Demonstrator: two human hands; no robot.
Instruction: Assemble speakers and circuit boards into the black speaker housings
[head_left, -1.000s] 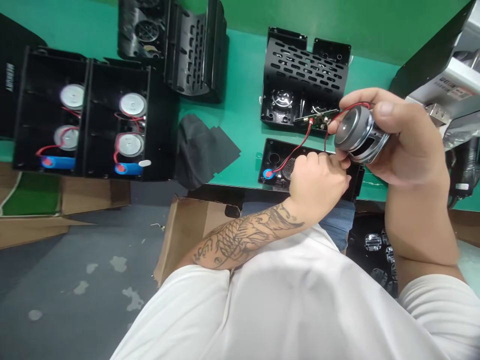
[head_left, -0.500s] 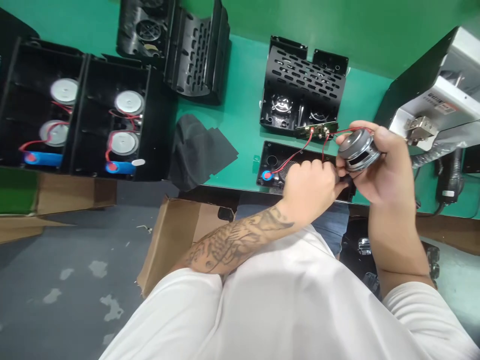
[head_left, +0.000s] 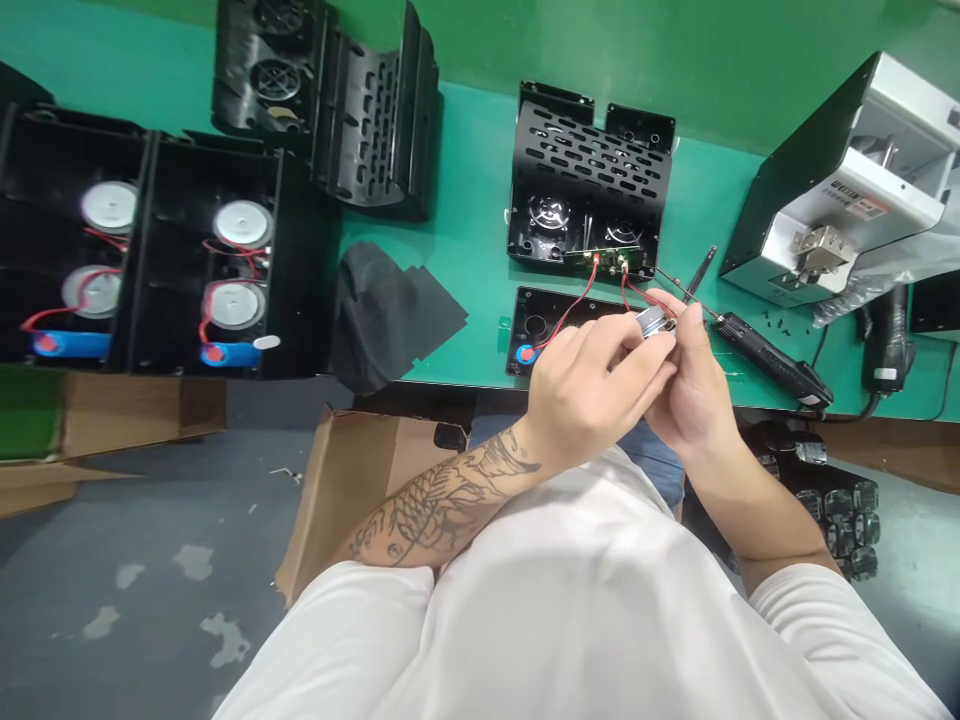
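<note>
Both of my hands are closed around a small round metal speaker (head_left: 649, 321) over the front edge of the bench. My left hand (head_left: 589, 385) covers much of it from the left, fingers curled. My right hand (head_left: 691, 385) grips it from the right between thumb and fingers. Red wires (head_left: 626, 292) run from near the speaker to a small circuit board (head_left: 611, 260) at the front of an open black housing (head_left: 592, 170). Below that lies a black panel (head_left: 551, 303), partly under my left hand, with a blue cylinder (head_left: 526, 354) wired in red.
An electric screwdriver (head_left: 772, 360) lies right of my hands, beside tweezers (head_left: 701, 272) and loose screws (head_left: 780, 325). A silver-and-black machine (head_left: 817, 200) stands behind. Black housings with speakers (head_left: 240, 225) and a dark cloth (head_left: 390, 310) are left. A cardboard box (head_left: 337, 480) sits below.
The speaker has moved left and slightly down. My left hand has shifted onto it beside my right hand, and the screwdriver and tweezers now show. The view has shifted slightly.
</note>
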